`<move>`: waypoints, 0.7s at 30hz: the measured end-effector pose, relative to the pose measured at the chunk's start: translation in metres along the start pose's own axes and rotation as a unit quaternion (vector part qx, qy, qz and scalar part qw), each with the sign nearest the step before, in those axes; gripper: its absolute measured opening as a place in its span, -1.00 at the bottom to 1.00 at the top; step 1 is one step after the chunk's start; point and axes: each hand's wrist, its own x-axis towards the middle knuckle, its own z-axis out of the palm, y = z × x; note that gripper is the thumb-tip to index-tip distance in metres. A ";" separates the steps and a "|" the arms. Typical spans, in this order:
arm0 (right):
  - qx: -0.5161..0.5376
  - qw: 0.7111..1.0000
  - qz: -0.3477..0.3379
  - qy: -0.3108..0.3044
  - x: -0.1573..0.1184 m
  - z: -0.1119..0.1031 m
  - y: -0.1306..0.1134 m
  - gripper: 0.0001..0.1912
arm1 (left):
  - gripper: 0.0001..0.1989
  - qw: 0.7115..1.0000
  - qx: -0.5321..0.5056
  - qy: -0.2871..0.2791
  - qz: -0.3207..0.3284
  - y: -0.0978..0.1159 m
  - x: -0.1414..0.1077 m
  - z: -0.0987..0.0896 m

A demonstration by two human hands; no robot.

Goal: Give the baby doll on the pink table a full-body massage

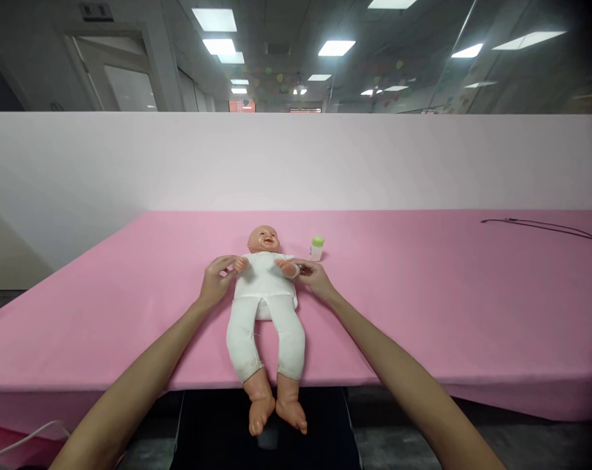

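A baby doll (266, 281) with a white cloth body lies on its back on the pink-covered table, its head away from me and its feet hanging past the near edge. My left hand (218, 279) is closed at the doll's arm on the left side, thumb and fingers by its small hand. On the other side my right hand (316, 279) is closed around the doll's other arm near the wrist; some fingertips are hidden behind that arm. Just beyond my right hand stands a small bottle (316, 249) with a green cap, upright and untouched.
The pink tablecloth (423, 300) covers the wide table. Dark thin cords (545, 226) lie at the far right. A white partition (296, 160) rises behind the table, with glass above. A white cable (29, 438) hangs at the lower left.
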 end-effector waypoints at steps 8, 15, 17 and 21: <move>-0.005 1.000 0.014 -0.001 -0.003 0.003 -0.001 -0.61 | -0.76 0.999 0.019 -0.025 0.014 0.000 -0.003 0.003; 0.064 0.982 0.084 0.155 0.003 -0.009 0.012 -0.49 | -0.70 0.944 -0.141 0.181 -0.237 -0.020 0.005 -0.006; 0.068 0.978 0.099 0.168 0.003 -0.012 0.015 -0.44 | -0.64 0.921 -0.167 0.200 -0.290 -0.026 0.005 -0.008; 0.058 0.986 0.064 0.144 0.002 -0.008 0.007 -0.49 | -0.71 0.949 -0.138 0.166 -0.229 -0.019 0.004 -0.008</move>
